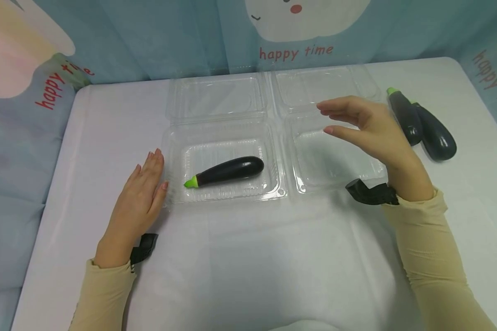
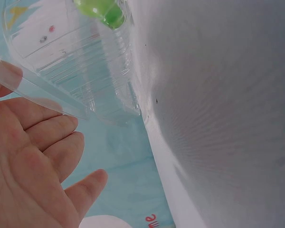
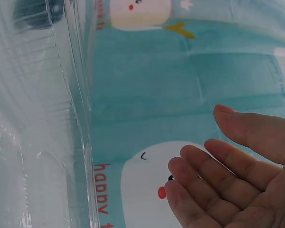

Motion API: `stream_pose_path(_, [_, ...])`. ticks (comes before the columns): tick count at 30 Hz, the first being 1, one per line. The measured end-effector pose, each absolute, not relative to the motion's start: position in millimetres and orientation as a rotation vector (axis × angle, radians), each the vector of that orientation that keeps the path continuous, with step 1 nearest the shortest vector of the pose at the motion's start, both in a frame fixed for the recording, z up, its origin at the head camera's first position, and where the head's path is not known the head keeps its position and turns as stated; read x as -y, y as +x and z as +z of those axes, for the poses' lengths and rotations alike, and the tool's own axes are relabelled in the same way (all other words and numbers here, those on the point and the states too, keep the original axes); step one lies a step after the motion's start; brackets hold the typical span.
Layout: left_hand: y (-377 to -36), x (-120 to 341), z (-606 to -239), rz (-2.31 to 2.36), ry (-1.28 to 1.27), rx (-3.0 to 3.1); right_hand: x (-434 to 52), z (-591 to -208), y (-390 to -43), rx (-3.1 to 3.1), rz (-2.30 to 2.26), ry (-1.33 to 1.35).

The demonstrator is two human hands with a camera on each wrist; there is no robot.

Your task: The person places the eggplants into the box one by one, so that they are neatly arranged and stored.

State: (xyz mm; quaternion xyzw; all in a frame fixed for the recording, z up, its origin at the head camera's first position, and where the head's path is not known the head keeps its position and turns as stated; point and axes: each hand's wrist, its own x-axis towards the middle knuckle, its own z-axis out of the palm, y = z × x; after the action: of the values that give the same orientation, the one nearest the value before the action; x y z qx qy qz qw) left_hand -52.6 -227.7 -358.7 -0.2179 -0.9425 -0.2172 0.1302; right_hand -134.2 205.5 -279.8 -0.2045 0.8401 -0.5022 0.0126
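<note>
A dark eggplant (image 1: 232, 170) with a bright green stem end lies slantwise in the base of the left clear plastic clamshell box (image 1: 221, 195), whose lid is folded back. My left hand (image 1: 138, 197) is at that box's left edge, fingers extended; in the left wrist view its fingers overlap the clear rim (image 2: 52, 95), and I cannot tell how firmly they touch. The eggplant's green tip (image 2: 102, 12) shows there too. Over the right clear clamshell box (image 1: 335, 181), also opened flat, hovers my right hand (image 1: 364, 124), thumb and fingers apart with nothing between them.
Two more dark eggplants, one nearer the box (image 1: 406, 117) and one farther right (image 1: 436, 133), lie side by side beyond the right hand. A white cloth (image 1: 252, 276) covers the table. Blue printed fabric (image 1: 170, 37) hangs behind it.
</note>
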Motion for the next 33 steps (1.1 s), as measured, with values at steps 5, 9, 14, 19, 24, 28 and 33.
stream_pose_path(5, [-53, 227, -358, -0.634, -0.631, 2.743, -211, -278, -136, -2.610, -1.652, -0.600])
stream_pose_path(9, [-53, 227, -357, -0.644, -0.628, 2.743, -218, -275, -137, -2.623, -1.675, -0.539])
stream_pose_path(14, [-53, 226, -357, -0.638, -0.631, 2.731, -226, -272, -138, -2.635, -1.704, -0.497])
stream_pose_path(19, [-53, 226, -358, -0.633, -0.630, 2.732, -234, -272, -140, -2.524, -1.887, -0.523])
stream_pose_path(24, [-54, 226, -358, -0.634, -0.629, 2.731, -241, -269, -139, -2.591, -1.869, -0.445])
stream_pose_path(28, [-54, 226, -358, -0.640, -0.622, 2.736, -247, -268, -140, -2.585, -1.915, -0.403])
stream_pose_path(33, [-54, 227, -358, -0.632, -0.624, 2.740, -253, -268, -142, -2.561, -1.977, -0.413])
